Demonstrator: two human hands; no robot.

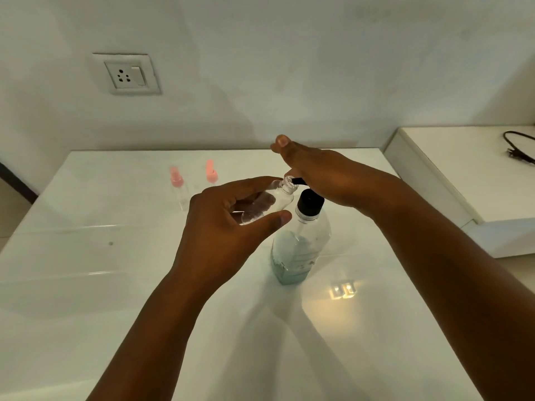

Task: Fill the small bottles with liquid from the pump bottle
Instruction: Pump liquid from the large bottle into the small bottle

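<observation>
A clear pump bottle [301, 244] with a black collar and some bluish liquid at its bottom stands mid-table. My right hand [324, 175] lies flat over its pump head, fingers straight, pressing on it. My left hand [225, 224] grips a small clear open bottle [269, 205], tilted, with its mouth against the black pump spout [298, 180]. Two more small clear bottles stand behind to the left, each with a pink spray cap: one [177, 183] further left, the other [211, 173] nearer the middle.
The glossy white table [115, 285] meets a white wall that carries a socket plate [127, 75]. A second white surface [463, 175] lies to the right, with a black cable [518, 149] on it. A lamp reflection [344, 290] glows near the pump bottle.
</observation>
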